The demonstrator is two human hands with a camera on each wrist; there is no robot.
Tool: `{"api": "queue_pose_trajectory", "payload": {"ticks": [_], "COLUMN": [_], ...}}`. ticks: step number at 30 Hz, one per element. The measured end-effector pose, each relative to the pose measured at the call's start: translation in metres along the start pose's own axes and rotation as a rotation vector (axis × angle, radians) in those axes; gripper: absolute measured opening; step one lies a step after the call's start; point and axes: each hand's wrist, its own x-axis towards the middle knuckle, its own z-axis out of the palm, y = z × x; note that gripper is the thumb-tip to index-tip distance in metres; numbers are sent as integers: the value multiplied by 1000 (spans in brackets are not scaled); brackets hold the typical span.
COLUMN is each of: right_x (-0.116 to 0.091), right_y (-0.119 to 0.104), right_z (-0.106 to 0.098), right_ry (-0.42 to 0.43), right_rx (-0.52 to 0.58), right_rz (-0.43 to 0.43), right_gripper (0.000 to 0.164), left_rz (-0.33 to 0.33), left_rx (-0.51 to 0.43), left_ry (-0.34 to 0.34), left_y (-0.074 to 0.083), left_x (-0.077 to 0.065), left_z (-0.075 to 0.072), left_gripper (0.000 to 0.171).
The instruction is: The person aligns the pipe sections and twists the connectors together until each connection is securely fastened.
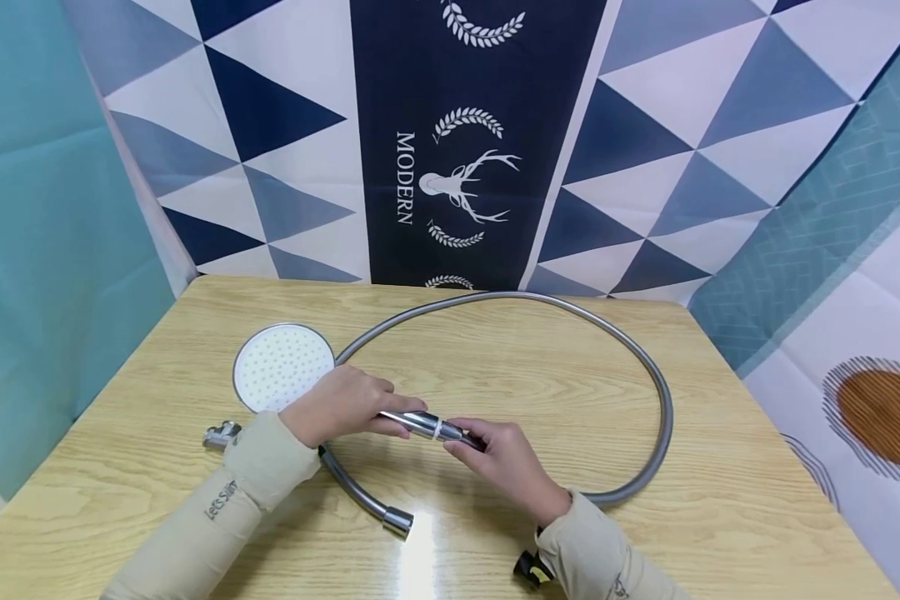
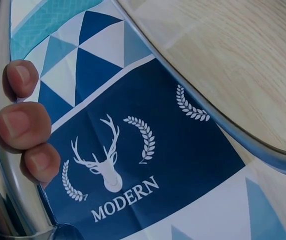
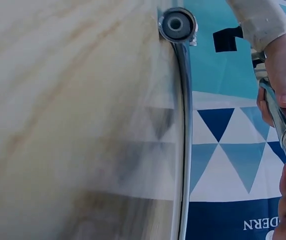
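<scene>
A chrome handheld shower head [image 1: 281, 365] with a round white face full of small nozzles is held by its handle in my left hand [image 1: 342, 403]. In the left wrist view, fingertips wrap around the shiny handle [image 2: 27, 200]. My right hand [image 1: 504, 460] pinches the hose's end fitting [image 1: 451, 432] between thumb and fingers. That fitting sits in line with the handle's lower end, beside a white ring. The grey metal hose [image 1: 662, 392] sweeps in a wide loop on the table; its other end, a chrome nut [image 1: 398, 522], lies near the front.
A small chrome fitting [image 1: 222, 434] lies left of my left wrist. Beside my right sleeve is a black piece with a yellow mark [image 1: 531, 570]. The wooden table [image 1: 720, 467] meets a patterned cloth [image 1: 450, 167] at its back edge.
</scene>
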Motion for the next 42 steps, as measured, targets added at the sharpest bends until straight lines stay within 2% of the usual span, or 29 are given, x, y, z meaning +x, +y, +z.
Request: {"api": "queue_pose_trajectory", "payload": {"ticks": [3, 9, 15, 20, 28, 30, 35, 39, 42], "right_x": [-1, -3, -2, -2, -3, -4, -7, -6, -4], "right_y": [0, 1, 2, 1, 0, 1, 5, 6, 7], "right_z": [2, 6, 6, 3, 1, 1, 3, 4, 3], "right_ry": [11, 120, 175, 206, 169, 173, 201, 207, 211], "right_rx": [-40, -190, -145, -124, -133, -148, -172, -151, -187], "right_rz": [-14, -121, -195, -184, -115, -115, -213, -278, -296], "right_gripper": [25, 35, 24, 21, 15, 19, 36, 31, 31], "left_rz": [8, 6, 1, 9, 8, 5, 5, 6, 6], "left_rx": [20, 17, 31, 65, 21, 19, 28, 32, 37], "left_ry": [6, 21, 42, 63, 40, 35, 21, 31, 43], "left_y": [0, -1, -2, -3, 1, 2, 3, 2, 1], "left_x": [-2, -2, -2, 2, 3, 4, 5, 5, 5], "left_z": [0, 0, -1, -1, -1, 0, -1, -2, -3], "left_gripper": [31, 31, 33, 31, 31, 31, 31, 31, 32]}}
